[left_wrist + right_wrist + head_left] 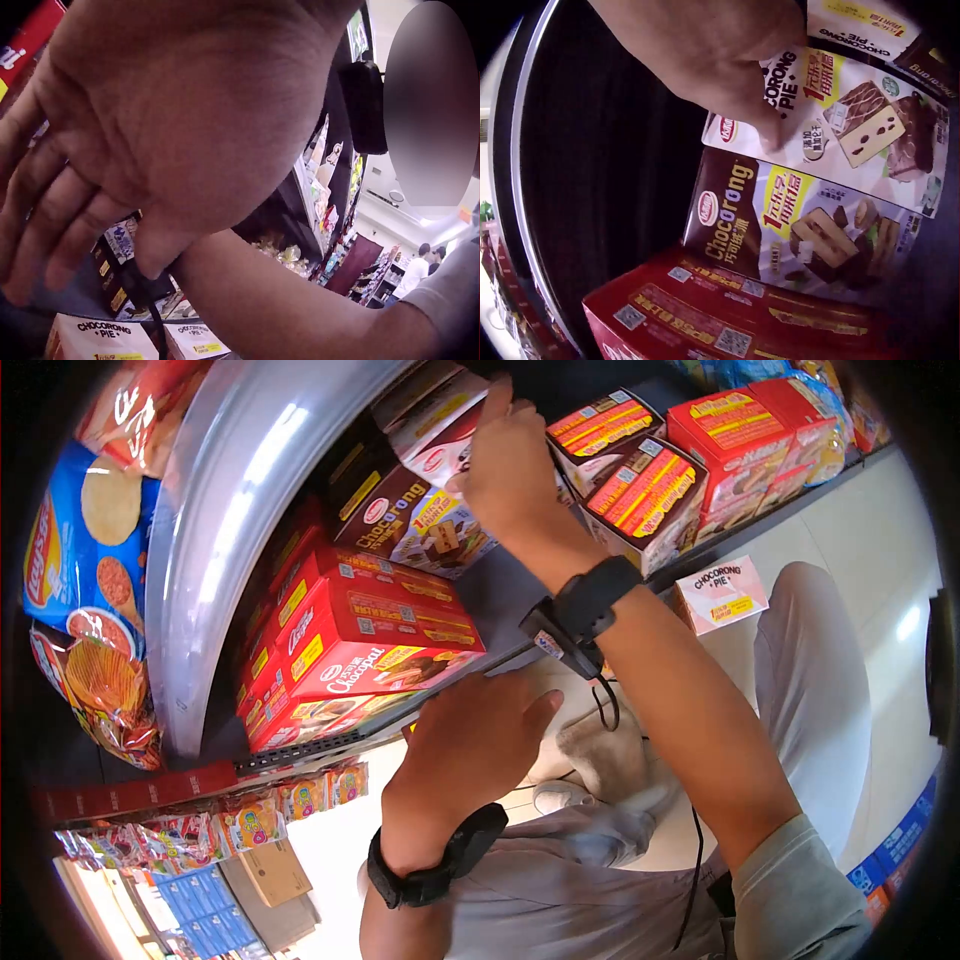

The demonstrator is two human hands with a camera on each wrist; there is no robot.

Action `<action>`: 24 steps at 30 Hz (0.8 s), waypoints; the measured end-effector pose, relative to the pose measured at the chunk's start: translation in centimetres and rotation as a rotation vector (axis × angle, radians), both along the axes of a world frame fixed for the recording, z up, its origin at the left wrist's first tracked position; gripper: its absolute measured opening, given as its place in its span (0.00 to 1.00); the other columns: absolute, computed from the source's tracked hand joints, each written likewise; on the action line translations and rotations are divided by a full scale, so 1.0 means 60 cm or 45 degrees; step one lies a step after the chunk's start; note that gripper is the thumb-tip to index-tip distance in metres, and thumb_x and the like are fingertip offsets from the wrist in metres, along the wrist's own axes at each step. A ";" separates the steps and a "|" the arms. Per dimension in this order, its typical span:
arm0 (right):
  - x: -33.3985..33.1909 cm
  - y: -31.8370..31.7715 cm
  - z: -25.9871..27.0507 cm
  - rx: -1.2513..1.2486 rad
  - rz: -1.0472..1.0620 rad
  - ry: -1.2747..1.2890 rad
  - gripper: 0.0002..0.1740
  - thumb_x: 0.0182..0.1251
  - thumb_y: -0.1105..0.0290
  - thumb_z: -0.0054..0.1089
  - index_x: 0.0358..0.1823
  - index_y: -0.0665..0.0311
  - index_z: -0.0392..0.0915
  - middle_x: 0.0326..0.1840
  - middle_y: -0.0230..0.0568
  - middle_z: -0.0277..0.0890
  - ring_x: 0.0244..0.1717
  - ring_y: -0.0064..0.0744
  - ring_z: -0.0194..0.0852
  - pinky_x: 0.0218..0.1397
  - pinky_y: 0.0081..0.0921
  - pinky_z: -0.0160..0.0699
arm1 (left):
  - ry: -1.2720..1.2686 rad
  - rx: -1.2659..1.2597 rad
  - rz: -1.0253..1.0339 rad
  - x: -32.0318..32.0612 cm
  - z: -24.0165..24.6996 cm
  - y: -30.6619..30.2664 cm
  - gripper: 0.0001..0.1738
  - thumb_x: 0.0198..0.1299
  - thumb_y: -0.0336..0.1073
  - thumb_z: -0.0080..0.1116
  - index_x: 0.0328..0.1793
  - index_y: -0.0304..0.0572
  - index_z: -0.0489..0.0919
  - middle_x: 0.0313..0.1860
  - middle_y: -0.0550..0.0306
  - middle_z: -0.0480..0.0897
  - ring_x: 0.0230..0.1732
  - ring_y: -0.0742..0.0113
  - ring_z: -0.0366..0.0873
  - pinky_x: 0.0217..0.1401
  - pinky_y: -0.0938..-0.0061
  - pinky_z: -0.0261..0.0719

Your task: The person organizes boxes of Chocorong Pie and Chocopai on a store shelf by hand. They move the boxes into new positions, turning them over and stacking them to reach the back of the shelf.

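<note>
My right hand [510, 470] reaches onto the dark shelf and grips a white Chocorong Pie box [840, 127]. In the right wrist view its thumb lies across the box's printed front; the fingertips are hidden. Directly beside that box stands a brown and lilac Chocorong box [735, 217]. Red Chocopai boxes [375, 625] are stacked nearer the shelf's front edge. Just in front of these, my left hand [465, 735] holds nothing, its fingers extended in the left wrist view and partly hidden behind the palm.
More snack boxes [645, 495] and red boxes [730, 445] line the shelf to the right. Below them is another white Chocorong Pie box [722, 595], beside my leg. A curved clear panel [240, 490] separates the Lay's bags [75, 540]. Candy packets [250, 825] hang under the shelf.
</note>
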State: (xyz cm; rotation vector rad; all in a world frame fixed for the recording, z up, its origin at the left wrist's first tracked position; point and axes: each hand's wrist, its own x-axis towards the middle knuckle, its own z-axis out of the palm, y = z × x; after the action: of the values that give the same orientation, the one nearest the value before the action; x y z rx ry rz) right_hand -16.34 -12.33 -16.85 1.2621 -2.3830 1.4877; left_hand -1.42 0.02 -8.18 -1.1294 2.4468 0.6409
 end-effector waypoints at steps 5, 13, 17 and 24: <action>0.011 0.015 -0.014 -0.024 -0.017 -0.045 0.57 0.37 0.67 0.81 0.66 0.70 0.49 0.50 0.60 0.68 0.54 0.56 0.72 0.52 0.39 0.79 | -0.052 0.017 0.003 0.000 -0.002 0.002 0.21 0.66 0.47 0.53 0.30 0.35 0.81 0.23 0.41 0.79 0.30 0.44 0.77 0.43 0.58 0.72; 0.017 0.020 -0.048 -0.150 -0.104 0.030 0.36 0.57 0.76 0.61 0.65 0.80 0.56 0.54 0.61 0.68 0.56 0.50 0.73 0.47 0.28 0.84 | -0.066 -0.004 -0.055 0.007 -0.015 0.005 0.22 0.67 0.48 0.52 0.30 0.35 0.80 0.21 0.43 0.77 0.27 0.42 0.76 0.48 0.58 0.71; 0.054 0.059 -0.084 0.164 -0.107 0.018 0.33 0.63 0.75 0.54 0.67 0.81 0.53 0.58 0.66 0.67 0.55 0.50 0.75 0.49 0.28 0.83 | -0.133 0.046 -0.046 0.004 -0.006 0.003 0.27 0.66 0.50 0.50 0.26 0.31 0.79 0.29 0.35 0.79 0.36 0.37 0.78 0.41 0.49 0.73; 0.055 0.057 -0.139 0.406 0.236 -0.254 0.37 0.58 0.56 0.68 0.52 0.78 0.57 0.52 0.66 0.69 0.51 0.56 0.77 0.48 0.39 0.81 | -0.178 0.103 -0.011 0.015 -0.004 0.007 0.26 0.65 0.50 0.50 0.30 0.31 0.80 0.31 0.35 0.80 0.37 0.37 0.79 0.43 0.49 0.74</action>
State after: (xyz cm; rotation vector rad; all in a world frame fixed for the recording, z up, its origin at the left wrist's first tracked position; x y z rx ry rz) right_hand -13.05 -8.89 -25.17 1.4998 -2.7916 1.3752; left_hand -0.50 0.43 -8.44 -1.0937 2.2861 0.6307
